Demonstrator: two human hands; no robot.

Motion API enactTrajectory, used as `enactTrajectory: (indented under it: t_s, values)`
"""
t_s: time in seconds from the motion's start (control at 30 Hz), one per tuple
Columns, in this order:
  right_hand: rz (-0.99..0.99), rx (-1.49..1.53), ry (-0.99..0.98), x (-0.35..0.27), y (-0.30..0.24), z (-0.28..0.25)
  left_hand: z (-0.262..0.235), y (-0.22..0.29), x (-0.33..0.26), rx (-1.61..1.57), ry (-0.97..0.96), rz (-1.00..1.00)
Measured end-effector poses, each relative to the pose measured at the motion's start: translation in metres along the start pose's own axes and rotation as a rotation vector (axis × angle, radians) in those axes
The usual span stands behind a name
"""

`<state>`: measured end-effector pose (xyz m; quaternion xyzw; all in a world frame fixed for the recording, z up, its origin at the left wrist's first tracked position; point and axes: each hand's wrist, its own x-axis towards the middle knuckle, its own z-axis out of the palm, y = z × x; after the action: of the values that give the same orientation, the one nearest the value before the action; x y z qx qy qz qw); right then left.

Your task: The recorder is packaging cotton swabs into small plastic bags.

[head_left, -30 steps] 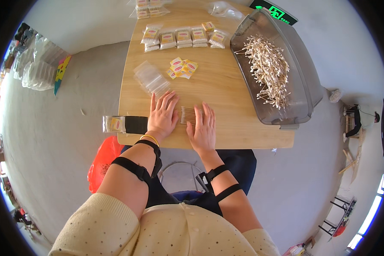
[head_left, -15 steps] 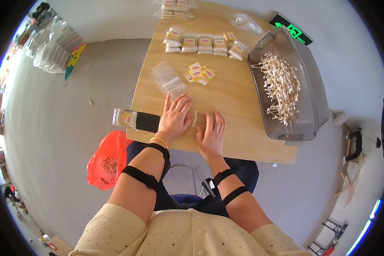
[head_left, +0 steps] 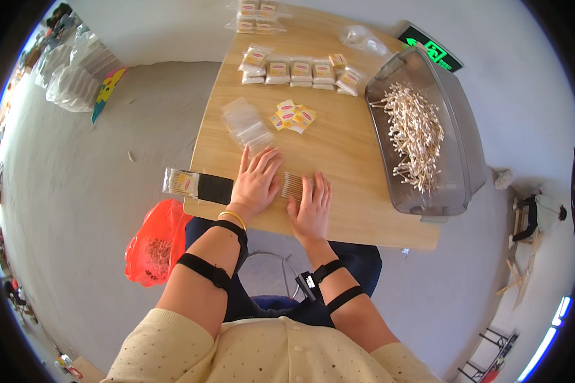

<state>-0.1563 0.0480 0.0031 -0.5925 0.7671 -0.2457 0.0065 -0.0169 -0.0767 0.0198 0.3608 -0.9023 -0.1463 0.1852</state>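
A flat row of cotton swabs (head_left: pixel 292 186) lies side by side on the wooden table (head_left: pixel 345 220). My right hand (head_left: pixel 311 205) rests over the row's right end with its fingers stretched out, covering part of it. Just left of the row, my left hand (head_left: pixel 255 182) lies flat on the tabletop, fingers extended and holding nothing. Beyond its fingertips is a stack of clear zip bags (head_left: pixel 244 124). Yellow and white cards (head_left: pixel 292 117) lie in a loose pile farther off. A filled bag of swabs (head_left: pixel 181 183) sits on a black holder (head_left: pixel 215 188) at the table's left edge.
A grey plastic bin (head_left: pixel 421 204) of loose swabs stands on the right. Packed swab bags (head_left: pixel 277 71) line up toward the back, near crumpled clear plastic (head_left: pixel 363 39). A red plastic bag (head_left: pixel 148 236) hangs low at the left. Behind the bin is a green exit sign (head_left: pixel 431 48).
The whole view has shifted slightly, so things appear a little lower and to the left. Both hands keep nearly the same places on the table.
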Motion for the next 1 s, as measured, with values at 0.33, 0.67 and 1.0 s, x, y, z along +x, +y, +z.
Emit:
enactTrajectory:
  t_s: [0.33,0.67,1.0]
  values:
    - [0.005,0.134,0.113,0.0003,0.0002,-0.0043,0.0075,-0.0004,0.0006,0.007,-0.026,0.018]
    - [0.075,0.31,0.114,-0.0013,0.0022,-0.0051,0.0058,-0.0006,0.0001,0.005,-0.005,0.006]
    - [-0.015,0.257,0.116,-0.0013,0.0048,-0.0006,0.005,-0.002,-0.0016,0.016,0.033,0.015]
